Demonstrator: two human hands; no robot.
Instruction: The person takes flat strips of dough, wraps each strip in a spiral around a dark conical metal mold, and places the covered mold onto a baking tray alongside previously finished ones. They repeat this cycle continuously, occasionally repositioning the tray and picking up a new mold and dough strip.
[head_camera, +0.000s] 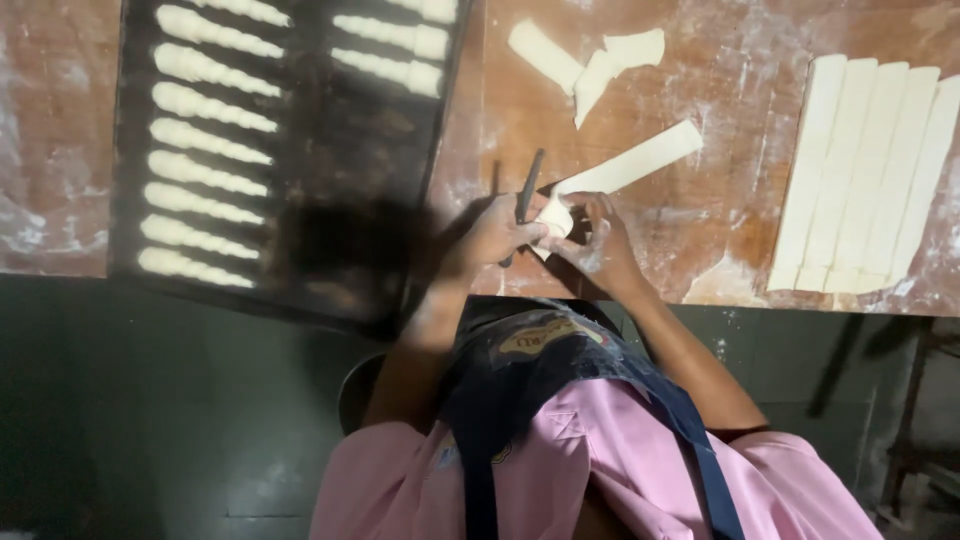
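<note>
1. Head view shows your left hand (492, 235) curled closed around a dark, thin knife (527, 190), with its fingertips also pressing the rolled end of a dough strip (630, 160).
2. Your right hand (603, 243) is half closed, its fingers bent around that same rolled end (555, 217); both hands meet there at the near edge of the floured wooden table (730, 80).
3. That dough strip lies flat on the table with its long axis slanting from your hands up and away to the right; the knife points up, away from you, tilted slightly right.
4. Count on the dark baking tray (330, 130) to your left: eight rolled dough pieces (205, 145) in the left column, each lying crosswise, and three more at the top right of the tray.
5. Count on the table: about five long cut strips (865, 170) side by side at the right, running toward and away from you, and about three short scraps (590, 60) near the far edge.
</note>
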